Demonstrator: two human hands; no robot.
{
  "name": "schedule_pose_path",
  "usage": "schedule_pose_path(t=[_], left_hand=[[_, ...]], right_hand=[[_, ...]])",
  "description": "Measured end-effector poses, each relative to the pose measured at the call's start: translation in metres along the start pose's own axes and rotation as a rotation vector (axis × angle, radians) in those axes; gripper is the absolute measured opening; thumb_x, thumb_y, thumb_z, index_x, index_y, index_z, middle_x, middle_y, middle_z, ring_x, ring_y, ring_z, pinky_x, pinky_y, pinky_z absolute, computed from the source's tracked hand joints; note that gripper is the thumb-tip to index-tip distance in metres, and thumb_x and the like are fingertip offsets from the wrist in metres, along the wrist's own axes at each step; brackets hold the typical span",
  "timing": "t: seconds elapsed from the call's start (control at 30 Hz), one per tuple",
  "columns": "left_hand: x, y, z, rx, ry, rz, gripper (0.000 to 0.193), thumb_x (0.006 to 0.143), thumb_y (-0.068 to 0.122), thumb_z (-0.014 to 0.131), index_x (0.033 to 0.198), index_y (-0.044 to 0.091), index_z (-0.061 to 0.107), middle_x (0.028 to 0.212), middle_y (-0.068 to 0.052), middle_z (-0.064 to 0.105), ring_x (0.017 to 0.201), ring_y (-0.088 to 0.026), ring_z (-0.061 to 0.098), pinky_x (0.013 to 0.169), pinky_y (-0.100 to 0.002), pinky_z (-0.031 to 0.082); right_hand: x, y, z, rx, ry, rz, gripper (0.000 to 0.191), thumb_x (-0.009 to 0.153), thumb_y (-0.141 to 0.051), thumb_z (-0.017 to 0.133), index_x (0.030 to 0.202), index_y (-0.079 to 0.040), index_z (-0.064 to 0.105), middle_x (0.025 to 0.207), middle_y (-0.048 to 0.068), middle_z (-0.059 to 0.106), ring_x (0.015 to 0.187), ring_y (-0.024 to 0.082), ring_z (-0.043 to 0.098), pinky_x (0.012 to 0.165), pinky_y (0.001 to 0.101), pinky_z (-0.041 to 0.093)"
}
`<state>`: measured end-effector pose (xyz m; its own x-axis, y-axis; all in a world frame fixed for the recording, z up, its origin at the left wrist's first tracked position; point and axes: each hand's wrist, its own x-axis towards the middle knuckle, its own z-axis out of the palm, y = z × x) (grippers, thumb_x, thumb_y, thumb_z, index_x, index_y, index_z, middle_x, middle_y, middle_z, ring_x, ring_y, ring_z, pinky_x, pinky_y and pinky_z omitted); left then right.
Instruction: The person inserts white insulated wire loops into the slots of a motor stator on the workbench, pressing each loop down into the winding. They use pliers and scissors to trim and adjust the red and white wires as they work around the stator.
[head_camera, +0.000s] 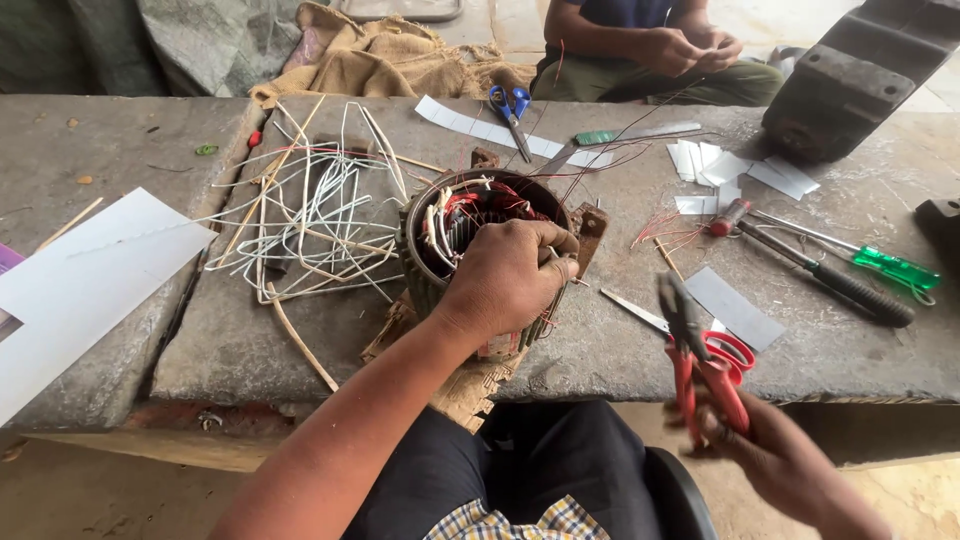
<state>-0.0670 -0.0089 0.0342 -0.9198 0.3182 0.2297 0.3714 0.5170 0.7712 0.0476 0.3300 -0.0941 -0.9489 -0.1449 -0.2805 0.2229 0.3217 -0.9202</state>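
Left hand (510, 275) is clamped over the near right rim of the motor stator (480, 250), fingers curled onto its red and white windings. Right hand (775, 460) grips red-handled pliers (700, 365), nose pointing up and away, low at the near right, off the stone bench (250, 340). The stator stands with its bore facing up, left of and beyond the pliers, so the left hand is the nearer. White sleeving (310, 215) lies tangled to its left; a green screwdriver (880, 265) lies far right.
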Motion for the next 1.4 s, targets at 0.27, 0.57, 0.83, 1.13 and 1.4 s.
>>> schedule_pose_path(t=[0.27, 0.57, 0.83, 1.13, 1.4], left_hand=[[0.013, -0.01, -0.005, -0.019, -0.12, -0.014, 0.031, 0.081, 0.023, 0.077, 0.111, 0.014, 0.079, 0.08, -0.003, 0.079, 0.075, -0.011, 0.075, 0.081, -0.028, 0.06], [0.01, -0.007, -0.002, -0.051, -0.092, -0.017, 0.032, 0.081, 0.022, 0.077, 0.112, 0.016, 0.078, 0.082, 0.0, 0.081, 0.08, -0.009, 0.078, 0.085, -0.028, 0.059], [0.006, -0.009, 0.003, -0.053, -0.01, 0.033, 0.043, 0.08, 0.022, 0.076, 0.123, 0.019, 0.072, 0.084, 0.004, 0.081, 0.08, -0.01, 0.077, 0.088, -0.028, 0.058], [0.003, -0.006, 0.006, -0.07, -0.012, 0.025, 0.05, 0.082, 0.022, 0.075, 0.131, 0.019, 0.066, 0.084, 0.005, 0.08, 0.083, -0.01, 0.077, 0.086, -0.029, 0.058], [0.006, -0.007, 0.005, -0.028, -0.069, 0.01, 0.044, 0.084, 0.023, 0.074, 0.128, 0.018, 0.068, 0.082, 0.003, 0.079, 0.079, -0.011, 0.076, 0.083, -0.03, 0.059]], right_hand=[[0.012, -0.07, 0.033, -1.147, 0.754, -0.713, 0.076, 0.075, -0.014, 0.079, 0.147, -0.018, 0.057, 0.128, 0.017, 0.053, 0.12, 0.034, 0.051, 0.106, 0.0478, 0.043], [0.021, -0.067, 0.024, -1.254, 0.835, -0.707, 0.076, 0.073, -0.012, 0.082, 0.145, -0.029, 0.062, 0.121, 0.01, 0.058, 0.112, 0.026, 0.057, 0.089, 0.0408, 0.05], [0.026, -0.102, -0.003, -1.165, 0.425, -0.612, 0.059, 0.082, -0.035, 0.081, 0.138, -0.033, 0.065, 0.086, 0.003, 0.072, 0.069, 0.02, 0.067, 0.053, 0.0337, 0.053], [0.03, -0.093, -0.033, -0.288, -0.216, 0.129, 0.06, 0.09, -0.017, 0.066, 0.147, -0.015, 0.05, 0.106, 0.017, 0.07, 0.088, 0.029, 0.071, 0.071, 0.0455, 0.066], [0.014, -0.063, 0.01, -1.126, 0.741, -0.789, 0.074, 0.074, -0.011, 0.08, 0.145, -0.021, 0.062, 0.126, 0.013, 0.055, 0.127, 0.033, 0.05, 0.114, 0.0491, 0.039]])
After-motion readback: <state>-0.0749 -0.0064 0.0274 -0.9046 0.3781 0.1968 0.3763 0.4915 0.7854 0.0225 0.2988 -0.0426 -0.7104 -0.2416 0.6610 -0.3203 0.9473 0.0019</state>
